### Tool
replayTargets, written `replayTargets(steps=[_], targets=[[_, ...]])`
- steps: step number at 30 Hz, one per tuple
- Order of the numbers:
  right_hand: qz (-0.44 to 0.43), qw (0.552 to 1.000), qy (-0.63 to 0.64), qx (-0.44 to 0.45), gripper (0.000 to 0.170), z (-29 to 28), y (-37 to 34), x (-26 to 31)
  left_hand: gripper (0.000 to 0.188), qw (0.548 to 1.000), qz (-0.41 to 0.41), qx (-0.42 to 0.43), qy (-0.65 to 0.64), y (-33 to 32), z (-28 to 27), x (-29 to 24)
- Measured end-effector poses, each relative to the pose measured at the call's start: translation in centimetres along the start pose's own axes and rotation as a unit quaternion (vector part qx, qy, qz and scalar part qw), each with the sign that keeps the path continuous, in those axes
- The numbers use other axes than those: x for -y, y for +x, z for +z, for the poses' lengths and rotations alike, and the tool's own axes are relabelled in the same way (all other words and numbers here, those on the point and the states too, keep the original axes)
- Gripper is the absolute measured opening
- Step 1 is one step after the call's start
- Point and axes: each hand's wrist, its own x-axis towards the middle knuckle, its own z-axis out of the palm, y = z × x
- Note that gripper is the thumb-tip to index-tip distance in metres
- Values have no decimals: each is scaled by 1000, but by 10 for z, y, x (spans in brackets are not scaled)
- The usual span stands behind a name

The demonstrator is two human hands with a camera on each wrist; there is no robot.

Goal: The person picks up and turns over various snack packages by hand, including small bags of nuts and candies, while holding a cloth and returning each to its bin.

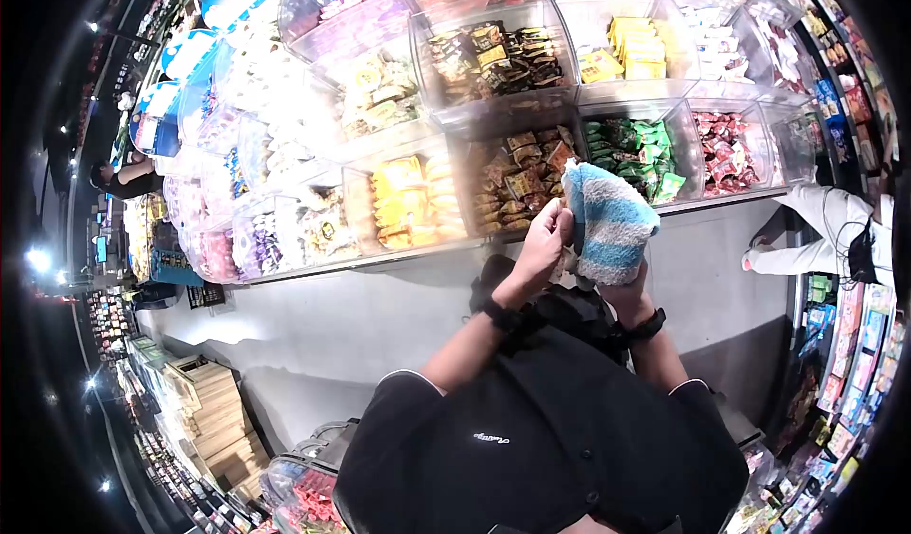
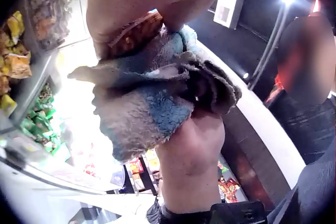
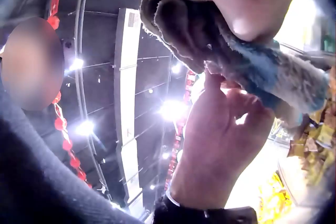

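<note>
A fluffy cloth (image 1: 615, 223) with light blue and white stripes is held up in front of the chest. My left hand (image 1: 547, 244) pinches its left side with fingers curled. From below, my right hand (image 1: 626, 292) grips it, partly hidden behind the cloth. The left wrist view shows the cloth (image 2: 136, 113) bunched between both hands, its loose folded edges hanging out. In the right wrist view, darker folded layers of the cloth (image 3: 178, 24) stick out beside the right thumb. A brown, shiny patch shows beside the left fingers; I cannot tell whether they hold it.
Clear plastic bins of wrapped snacks stand ahead, with brown packets (image 1: 517, 178), green packets (image 1: 634, 149) and yellow packets (image 1: 403, 202). A person in white trousers (image 1: 830, 225) is at the right. Stocked shelves (image 1: 854, 363) line that side. A wooden stand (image 1: 213, 415) is at the lower left.
</note>
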Motion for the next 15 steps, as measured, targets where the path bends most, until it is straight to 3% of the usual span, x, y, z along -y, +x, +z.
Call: replayTargets(steps=[4,6,10,13,15], targets=[[45,998,39,10,53,-3,2,3,43,998,-12,10,-64,4,5,3],[56,998,35,-4,52,-5,3,-1,33,988,-74,-4,-139,5,9,-3],[69,997,29,-16,53,-15,8,-6,17,991,-70,30,-107,6,-4,4],[30,995,-86,-41,54,-28,9,-13,23,991,-60,21,-121,6,6,-13],[72,988,-130,-30,55,-46,0,-27,25,988,-58,21,-140,10,2,-10]])
